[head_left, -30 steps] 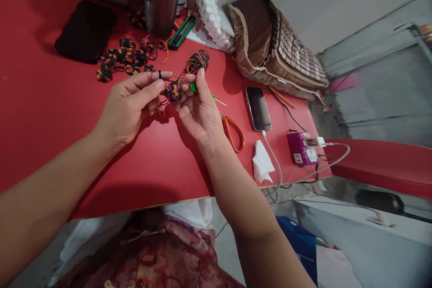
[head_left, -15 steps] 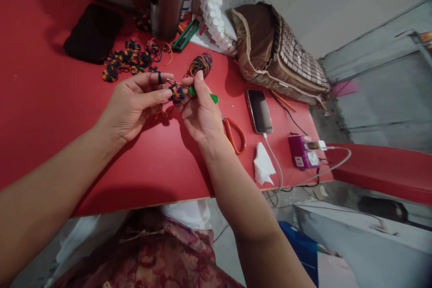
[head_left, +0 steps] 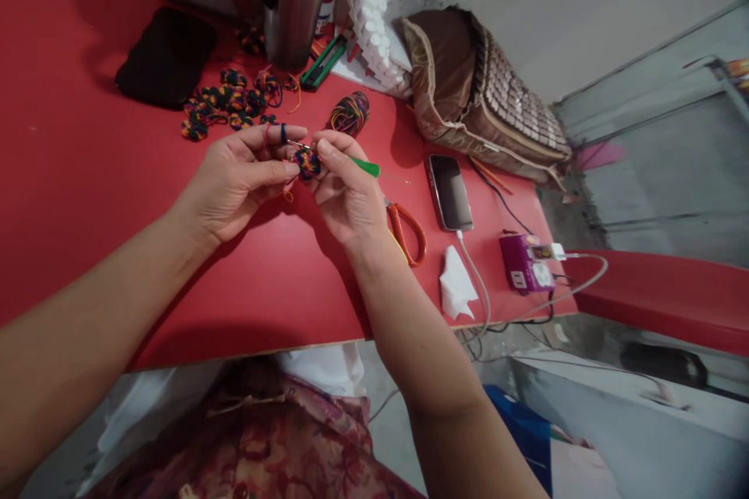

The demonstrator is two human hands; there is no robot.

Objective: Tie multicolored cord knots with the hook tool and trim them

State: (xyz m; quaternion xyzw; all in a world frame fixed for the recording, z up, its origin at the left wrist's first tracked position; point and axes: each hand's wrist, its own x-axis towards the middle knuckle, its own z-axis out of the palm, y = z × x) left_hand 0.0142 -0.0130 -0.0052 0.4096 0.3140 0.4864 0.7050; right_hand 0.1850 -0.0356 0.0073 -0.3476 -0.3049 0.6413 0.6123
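Observation:
Between thumb and fingers, my left hand pinches a small crocheted piece in dark blue, orange and pink yarn. Yarn loops round its raised index finger. My right hand grips a crochet hook with a green handle; the thin metal shaft reaches over the top of the piece to the yarn. Just beyond the hands lies a ball of multicoloured yarn. Several finished-looking crocheted pieces in the same colours lie in a cluster behind my left hand.
On the red table are a dark pouch-like item, a steel bottle, a green cutter, orange-handled scissors or pliers, a charging phone, crumpled white paper, a purple power box and a brown bag.
My right fingers have closed in over the hook's handle, with the thumb lower and nearer the piece. The hook has shifted slightly at the yarn; my left hand keeps its hold.

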